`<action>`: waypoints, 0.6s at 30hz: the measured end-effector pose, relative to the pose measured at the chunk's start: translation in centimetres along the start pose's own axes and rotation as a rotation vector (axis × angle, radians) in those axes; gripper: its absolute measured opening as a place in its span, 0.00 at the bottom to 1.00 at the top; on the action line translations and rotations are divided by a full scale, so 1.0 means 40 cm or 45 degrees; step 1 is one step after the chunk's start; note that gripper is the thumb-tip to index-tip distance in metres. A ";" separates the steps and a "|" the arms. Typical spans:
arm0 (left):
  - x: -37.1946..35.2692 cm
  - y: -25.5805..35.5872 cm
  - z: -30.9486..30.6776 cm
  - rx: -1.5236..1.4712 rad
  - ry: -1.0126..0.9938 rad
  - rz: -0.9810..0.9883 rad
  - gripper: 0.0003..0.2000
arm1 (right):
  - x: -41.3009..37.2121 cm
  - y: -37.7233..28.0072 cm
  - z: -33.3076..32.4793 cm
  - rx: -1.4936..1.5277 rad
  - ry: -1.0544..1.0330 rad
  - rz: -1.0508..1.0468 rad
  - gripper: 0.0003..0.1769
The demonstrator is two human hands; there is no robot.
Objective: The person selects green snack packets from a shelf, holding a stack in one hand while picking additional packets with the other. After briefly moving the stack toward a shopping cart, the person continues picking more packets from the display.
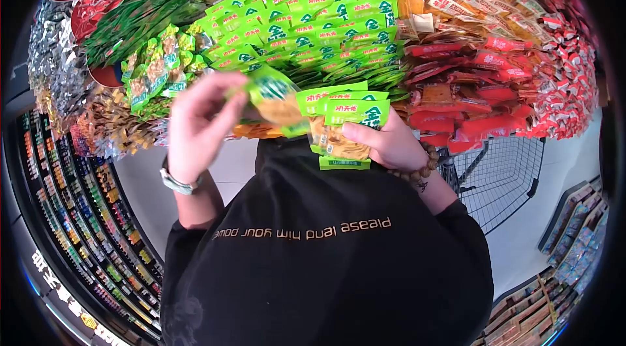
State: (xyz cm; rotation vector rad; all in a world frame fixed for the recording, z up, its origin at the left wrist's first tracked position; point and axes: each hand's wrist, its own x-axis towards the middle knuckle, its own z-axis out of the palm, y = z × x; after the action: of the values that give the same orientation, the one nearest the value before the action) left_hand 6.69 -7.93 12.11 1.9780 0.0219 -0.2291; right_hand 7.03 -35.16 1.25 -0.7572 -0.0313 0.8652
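Looking through the head view, we take the green packet display [313, 20] as the reference. Just below its front edge, the left hand [192, 124] pinches a single green packet [272, 93] between thumb and fingers; the packet is tilted and blurred. Also below that edge, the right hand [391, 144] is closed around a stack of green packets [342, 126], with the thumb on top. The single packet overlaps the stack's left edge. Right of the display lie red packets [495, 85], touching the green rows. Below and right of the display, beside the right wrist, a wire shopping cart [502, 176] stands on bare floor [554, 170]. Below and left of the display, bare floor separates the left forearm from stocked shelves [85, 216]. A black sweatshirt [326, 268] fills the room under both hands.
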 end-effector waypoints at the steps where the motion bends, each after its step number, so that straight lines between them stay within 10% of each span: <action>1: 0.014 0.007 -0.007 -0.034 0.130 0.106 0.09 | -0.002 0.004 -0.003 0.028 -0.011 -0.007 0.22; 8: 0.165 0.026 0.059 0.480 0.459 0.687 0.08 | -0.009 -0.034 0.016 0.045 -0.180 -0.005 0.33; 18: 0.210 -0.029 0.161 0.737 0.187 0.640 0.08 | -0.012 -0.032 0.010 -0.010 -0.165 -0.040 0.29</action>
State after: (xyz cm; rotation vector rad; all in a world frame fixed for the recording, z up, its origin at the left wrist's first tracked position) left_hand 13.83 -14.05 7.12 2.4892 -0.4910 0.2693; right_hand 7.48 -35.79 2.46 -0.7051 -0.1614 0.8835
